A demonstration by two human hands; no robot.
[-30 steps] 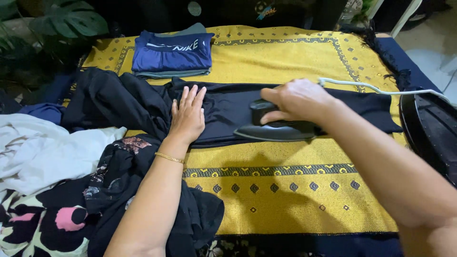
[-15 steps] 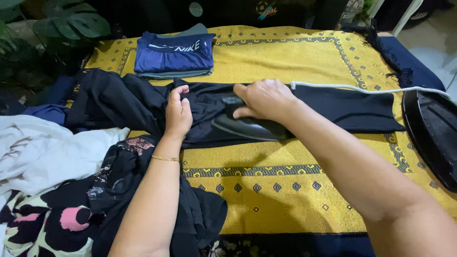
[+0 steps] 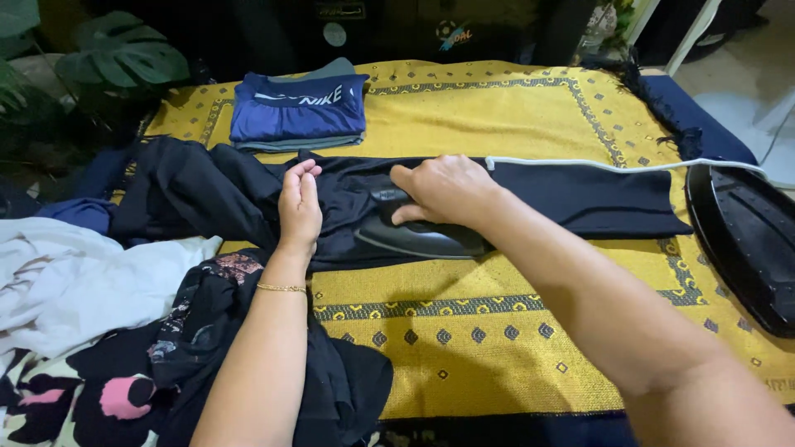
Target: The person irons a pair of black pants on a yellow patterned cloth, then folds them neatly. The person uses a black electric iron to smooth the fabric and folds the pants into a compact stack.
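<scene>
A long black garment (image 3: 580, 194) lies stretched across a yellow patterned cloth (image 3: 497, 108). My right hand (image 3: 443, 190) grips the handle of a black clothes iron (image 3: 418, 236) that rests flat on the garment's middle. A white cord (image 3: 596, 165) runs from the iron to the right. My left hand (image 3: 300, 211) pinches the black fabric just left of the iron, fingers closed on a fold. A thin gold bracelet circles my left wrist.
Folded blue and grey clothes (image 3: 298, 108) sit at the back of the cloth. A heap of white, black and floral garments (image 3: 99, 331) lies at the left. A black tray-like object (image 3: 741, 240) stands at the right edge. Green leaves (image 3: 116, 58) show at the back left.
The iron and my right hand slid left along the black garment. My left hand went from lying flat on the fabric to pinching it.
</scene>
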